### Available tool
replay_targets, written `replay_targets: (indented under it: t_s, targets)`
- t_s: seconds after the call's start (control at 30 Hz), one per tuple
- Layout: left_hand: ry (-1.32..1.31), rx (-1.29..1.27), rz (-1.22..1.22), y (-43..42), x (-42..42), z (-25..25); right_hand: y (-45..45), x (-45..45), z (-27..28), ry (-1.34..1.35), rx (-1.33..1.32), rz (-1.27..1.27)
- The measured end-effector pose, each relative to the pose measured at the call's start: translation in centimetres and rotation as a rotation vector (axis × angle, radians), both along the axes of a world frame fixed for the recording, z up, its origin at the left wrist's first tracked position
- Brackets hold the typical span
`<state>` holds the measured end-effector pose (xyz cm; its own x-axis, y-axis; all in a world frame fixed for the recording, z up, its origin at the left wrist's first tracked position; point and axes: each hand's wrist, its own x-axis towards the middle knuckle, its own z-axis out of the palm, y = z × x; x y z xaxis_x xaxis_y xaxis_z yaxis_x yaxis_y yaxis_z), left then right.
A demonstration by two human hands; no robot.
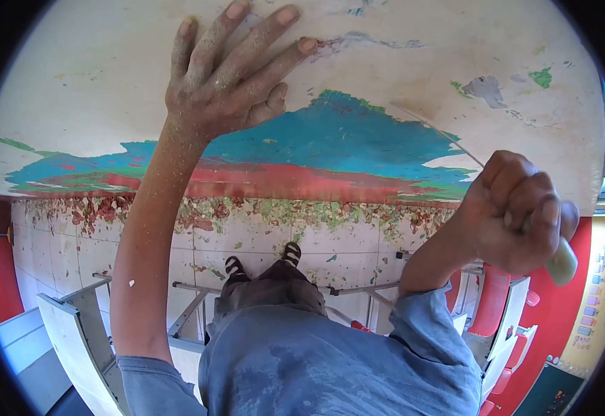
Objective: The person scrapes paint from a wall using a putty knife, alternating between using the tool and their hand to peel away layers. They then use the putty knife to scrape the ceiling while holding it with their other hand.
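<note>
Right hand (pixel 521 211) clamped round the pale handle of a scraper (pixel 562 263), its thin blade slanting up beside the teal paint (pixel 344 135); I can't tell if the tip touches. Left hand (pixel 229 87), fingers spread, flat on the wall (pixel 94 104)! Paint flakes (pixel 111 211) litter the tiled floor (pixel 354 246); metal-framed furniture (pixel 73 350) crowds both sides; markings on a yellow panel (pixel 597 305), too small to read.

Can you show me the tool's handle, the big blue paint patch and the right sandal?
Tool handle (pixel 562 263): head view, on its pale, rounded end.
Blue paint patch (pixel 323 139): head view, on the middle of its surface.
Right sandal (pixel 290 254): head view, on its dark straps.
</note>
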<state>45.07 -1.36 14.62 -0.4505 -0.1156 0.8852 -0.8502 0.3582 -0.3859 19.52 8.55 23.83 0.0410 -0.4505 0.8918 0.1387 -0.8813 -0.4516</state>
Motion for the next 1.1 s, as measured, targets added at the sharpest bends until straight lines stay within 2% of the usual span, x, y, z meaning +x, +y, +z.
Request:
replay_targets:
  t_s: [0.1, 0.2, 0.23, 0.33, 0.37, 0.47, 0.5, 0.6, 0.67, 0.73, 0.77, 0.87, 0.93, 1.0, 1.1]
  targets:
    - [-0.019, -0.002, 0.005, -0.1, 0.0, 0.3, -0.4, 0.5, -1.0, 0.041, 0.039, -0.08]
    - [-0.002, 0.002, 0.011, 0.1, 0.0, 0.0, 0.7, 1.6, -0.5, -0.097, 0.087, -0.333]
    - [-0.009, 0.003, 0.01, 0.1, 0.0, 0.1, 0.4, 1.4, -0.5, -0.021, 0.057, -0.262]
    - [-0.013, -0.008, 0.005, -0.3, 0.1, 0.2, 0.0, 0.9, -0.2, 0.008, 0.007, -0.199]
    - [-0.007, -0.004, 0.005, -0.2, 0.1, 0.0, -0.1, 0.9, -0.5, -0.054, 0.039, -0.2]
    - [-0.009, 0.0, -0.006, -0.2, 0.1, 0.0, -0.3, 0.3, -0.2, 0.04, 0.008, -0.086]
    - [-0.013, -0.007, -0.001, -0.3, 0.2, 0.1, -0.4, -0.5, 0.1, 0.054, -0.025, 0.021]
    - [-0.013, -0.009, 0.006, -0.1, 0.1, 0.0, 0.2, -0.4, -1.3, 0.075, -0.111, -0.407]
    - [-0.009, -0.023, 0.004, -0.3, 0.0, 0.0, 0.0, -1.0, -0.1, 0.079, -0.115, -0.069]
    - [-0.021, -0.018, 0.021, -0.2, 0.1, 0.2, 0.0, -1.1, -0.3, 0.108, -0.055, -0.057]
    - [-0.029, -0.012, 0.025, -0.1, 0.1, 0.2, 0.3, -1.0, -1.0, 0.133, 0.002, -0.222]
    - [-0.018, -0.014, 0.027, -0.2, 0.1, -0.1, -0.9, 0.0, -1.2, 0.005, -0.047, -0.164]
    - [-0.021, -0.017, 0.028, -0.2, 0.1, 0.0, -2.0, -1.3, -2.2, -0.072, 0.025, 0.047]
    - [-0.021, -0.018, 0.018, -0.2, 0.0, 0.1, -1.5, -2.1, -2.0, -0.031, 0.03, 0.132]
    - [-0.015, -0.012, 0.012, -0.2, 0.2, -0.1, -0.1, -1.4, -0.4, 0.056, -0.019, 0.034]
